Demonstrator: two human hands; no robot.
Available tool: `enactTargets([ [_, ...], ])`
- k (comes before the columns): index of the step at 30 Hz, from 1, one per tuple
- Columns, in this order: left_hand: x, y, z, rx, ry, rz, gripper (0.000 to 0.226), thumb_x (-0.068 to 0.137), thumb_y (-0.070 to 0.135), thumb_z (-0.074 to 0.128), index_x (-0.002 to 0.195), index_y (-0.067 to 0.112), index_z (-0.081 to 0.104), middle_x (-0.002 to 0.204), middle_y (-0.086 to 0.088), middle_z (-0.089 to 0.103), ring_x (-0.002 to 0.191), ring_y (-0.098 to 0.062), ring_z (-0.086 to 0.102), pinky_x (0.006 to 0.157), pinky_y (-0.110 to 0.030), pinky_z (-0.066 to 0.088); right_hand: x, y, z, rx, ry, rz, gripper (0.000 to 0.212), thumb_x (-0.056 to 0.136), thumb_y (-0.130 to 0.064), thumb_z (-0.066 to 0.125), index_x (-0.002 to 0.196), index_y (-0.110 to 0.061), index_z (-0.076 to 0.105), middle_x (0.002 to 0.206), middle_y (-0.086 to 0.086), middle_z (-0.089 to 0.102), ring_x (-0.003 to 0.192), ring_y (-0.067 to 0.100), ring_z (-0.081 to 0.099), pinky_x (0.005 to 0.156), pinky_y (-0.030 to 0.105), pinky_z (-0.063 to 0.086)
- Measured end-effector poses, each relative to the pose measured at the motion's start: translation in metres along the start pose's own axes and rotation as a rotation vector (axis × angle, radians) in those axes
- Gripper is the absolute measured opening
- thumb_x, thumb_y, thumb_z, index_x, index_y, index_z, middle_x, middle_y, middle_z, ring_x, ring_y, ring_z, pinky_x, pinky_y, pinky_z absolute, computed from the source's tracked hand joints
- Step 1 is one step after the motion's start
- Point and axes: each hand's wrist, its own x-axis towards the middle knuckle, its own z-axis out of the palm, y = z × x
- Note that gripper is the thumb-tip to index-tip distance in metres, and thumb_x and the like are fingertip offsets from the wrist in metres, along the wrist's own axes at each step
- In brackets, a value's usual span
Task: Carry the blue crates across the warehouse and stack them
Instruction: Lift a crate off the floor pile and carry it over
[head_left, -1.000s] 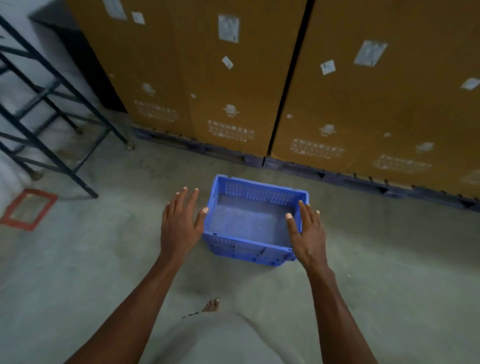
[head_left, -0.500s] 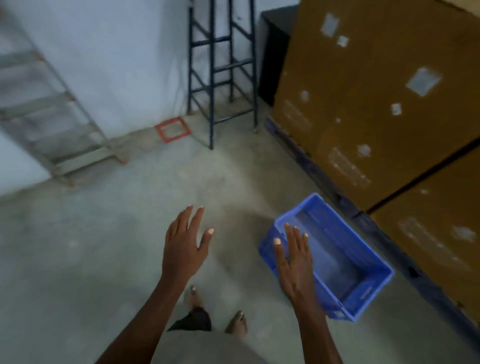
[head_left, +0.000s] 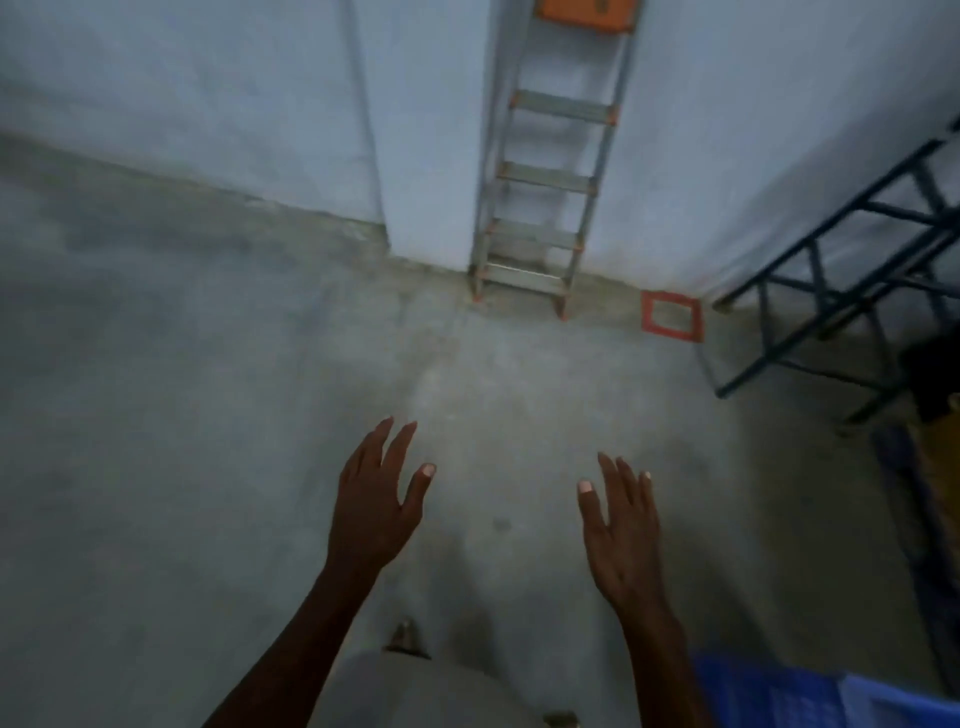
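Right now both hands are out front w/ fingers spread and straight, holding nothing: left hand (head_left: 375, 499) and right hand (head_left: 621, 525) hover over bare concrete floor (head_left: 182, 415), well apart from each other. Only 1 blue crate (head_left: 779, 696) shows, cut off at the bottom-right corner, on the floor just beside the person's right forearm and out of the line of sight.

Risks, as a judgement:
- Crate sits low near the feet; w/ the view pointed at the wall corner, a step to the right could clip it and cause a trip. 1 bare foot (head_left: 408, 635) is visible, so a stubbed toe on the hard plastic rim is plausible.
- Dark metal rack frame (head_left: 831, 291) juts out on the right, approx at the path's edge; a wide swing w/ a crate could snag it.
- Stepladder (head_left: 540, 197) leans at the wall corner dead ahead; bumping its feet might shift it.
- Red square floor marking (head_left: 671, 317) next to the ladder may mark a reserved spot, can't tell.
- Picture is blurred, so fine floor debris can't be ruled out.
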Motion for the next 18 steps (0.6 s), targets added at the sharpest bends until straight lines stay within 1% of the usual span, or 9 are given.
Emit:
enactTargets([
  [3,0.021,-0.065,-0.048,0.009,0.090,-0.112,0.063,0.098,0.061,0.038,0.153,0.029,0.040,0.162,-0.003,0.032,0.147,-0.026,0.031,0.116,-0.049,0.032,0.027,-0.065,0.064,-0.014,-0.099,-0.095,0.069,0.095,-0.068,0.021,0.152,-0.031,0.035,0.162,0.002,0.027,0.152,0.022,0.008,0.123,0.044,0.011],
  [6,0.036,-0.121,-0.089,-0.003,0.186,-0.212,0.062,0.098,0.060,0.039,0.152,0.029,0.042,0.162,-0.003,0.032,0.147,-0.025,0.033,0.116,-0.048,0.034,0.050,-0.135,0.119,0.003,-0.214,-0.183,0.069,0.095,-0.071,0.020,0.153,-0.034,0.030,0.163,-0.003,0.022,0.153,0.018,0.004,0.123,0.046,0.011],
  [8,0.048,-0.151,-0.110,-0.022,0.234,-0.281,0.061,0.098,0.061,0.039,0.152,0.031,0.040,0.163,0.000,0.030,0.148,-0.021,0.030,0.116,-0.046,0.032,0.067,-0.180,0.150,0.037,-0.263,-0.248,0.070,0.094,-0.074,0.020,0.153,-0.037,0.027,0.163,-0.008,0.021,0.152,0.013,0.002,0.122,0.045,0.011],
  [12,0.080,-0.210,-0.147,-0.022,0.329,-0.412,0.060,0.099,0.060,0.039,0.153,0.033,0.038,0.164,0.002,0.028,0.149,-0.019,0.027,0.117,-0.046,0.029,0.113,-0.261,0.219,0.012,-0.387,-0.410,0.068,0.095,-0.072,0.023,0.153,-0.036,0.028,0.163,-0.006,0.023,0.152,0.015,0.003,0.122,0.045,0.014],
  [15,0.108,-0.258,-0.177,-0.014,0.405,-0.504,0.060,0.100,0.059,0.039,0.154,0.034,0.036,0.165,0.003,0.027,0.150,-0.018,0.026,0.118,-0.045,0.026,0.154,-0.324,0.279,-0.023,-0.483,-0.505,0.063,0.098,-0.067,0.026,0.154,-0.038,0.027,0.163,-0.007,0.022,0.152,0.013,0.002,0.122,0.044,0.012],
  [18,0.137,-0.308,-0.209,0.007,0.468,-0.619,0.061,0.099,0.061,0.037,0.153,0.033,0.037,0.164,0.003,0.028,0.149,-0.020,0.028,0.118,-0.047,0.029,0.194,-0.394,0.337,-0.056,-0.581,-0.597,0.062,0.099,-0.064,0.029,0.154,-0.038,0.026,0.164,-0.007,0.021,0.152,0.013,0.001,0.122,0.045,0.013],
])
